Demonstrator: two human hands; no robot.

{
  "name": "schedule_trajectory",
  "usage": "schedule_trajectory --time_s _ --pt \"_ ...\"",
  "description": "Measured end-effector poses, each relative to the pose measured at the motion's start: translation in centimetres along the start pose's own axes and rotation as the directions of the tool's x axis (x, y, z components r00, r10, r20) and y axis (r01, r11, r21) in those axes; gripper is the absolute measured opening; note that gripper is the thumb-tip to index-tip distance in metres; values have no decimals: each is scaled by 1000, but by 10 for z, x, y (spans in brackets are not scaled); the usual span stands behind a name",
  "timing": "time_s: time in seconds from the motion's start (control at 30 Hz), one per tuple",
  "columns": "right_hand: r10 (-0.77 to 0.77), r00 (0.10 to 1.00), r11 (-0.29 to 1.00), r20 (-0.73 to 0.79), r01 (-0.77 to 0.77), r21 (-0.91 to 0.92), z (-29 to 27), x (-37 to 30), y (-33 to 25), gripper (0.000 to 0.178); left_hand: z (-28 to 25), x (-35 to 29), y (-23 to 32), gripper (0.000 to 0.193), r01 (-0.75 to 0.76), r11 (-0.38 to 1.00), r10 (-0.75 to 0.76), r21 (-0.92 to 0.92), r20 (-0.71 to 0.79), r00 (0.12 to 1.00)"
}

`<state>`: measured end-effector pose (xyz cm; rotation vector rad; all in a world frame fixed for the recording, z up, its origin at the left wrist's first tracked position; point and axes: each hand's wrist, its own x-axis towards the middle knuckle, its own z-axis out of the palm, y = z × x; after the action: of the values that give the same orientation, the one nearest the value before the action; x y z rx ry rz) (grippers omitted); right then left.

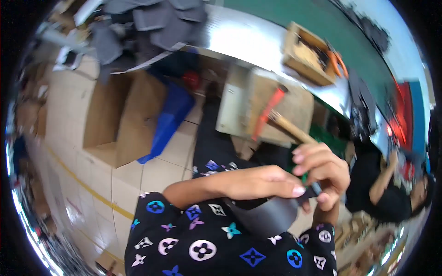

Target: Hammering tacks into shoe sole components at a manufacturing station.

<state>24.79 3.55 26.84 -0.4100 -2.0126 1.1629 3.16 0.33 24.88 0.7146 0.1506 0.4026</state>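
Observation:
A smooth dark grey strip of sheet material (pixel 269 216) curves in front of my body. My left hand (pixel 271 181) is closed on its upper edge, thumb on top. Close by, my right hand (pixel 324 172) has its fingers curled around the strip's dark end. A small green and pale-blue bit shows between the hands, its kind hidden by the fingers. Just beyond, a hammer (pixel 287 126) with a red head and wooden handle rests over a worn wooden board (pixel 299 103). The handle's end reaches my right knuckles.
A wooden box (pixel 291 54) of small parts stands on the metal-edged bench (pixel 239 34), orange-handled scissors (pixel 340 64) beside it. Grey cut pieces (pixel 161 20) heap at the far left. An open cardboard box (pixel 138 117) and blue sheet (pixel 172 115) are below. Another person (pixel 384 184) sits at right.

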Motion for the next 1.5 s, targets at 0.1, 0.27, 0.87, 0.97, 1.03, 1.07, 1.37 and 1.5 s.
schedule_trajectory --time_s 0.1,0.27,0.87,0.97,1.03,1.07,1.37,1.5 --pt "78 987 983 -139 -100 -151 1 -6 8 42 -29 -3 -26 49 -29 987 46 159 -101 994" --pt "255 913 966 -320 -223 134 -2 -30 38 46 -31 -27 -18 54 -34 968 60 248 -98 993" --pt "13 239 671 -971 -722 -169 -124 -111 109 25 -287 -399 235 53 716 344 855 608 -518 29" --pt "-210 278 390 -937 -856 -341 -185 -133 100 39 -291 -351 231 53 811 289 860 508 -510 13" --pt "-123 447 259 -886 -847 -464 -208 -116 109 41 -243 -332 219 54 995 12 983 96 -184 6" --pt "-55 534 174 -844 -827 -535 -221 -111 117 39 -221 -299 206 51 984 -22 998 175 -47 30" --pt "653 394 692 -647 35 721 -76 24 54 31 -4 0 69 82 770 -194 707 608 -458 539" --pt "188 968 671 166 -249 698 -36 20 62 49 -54 59 11 50 371 -367 922 853 282 264"
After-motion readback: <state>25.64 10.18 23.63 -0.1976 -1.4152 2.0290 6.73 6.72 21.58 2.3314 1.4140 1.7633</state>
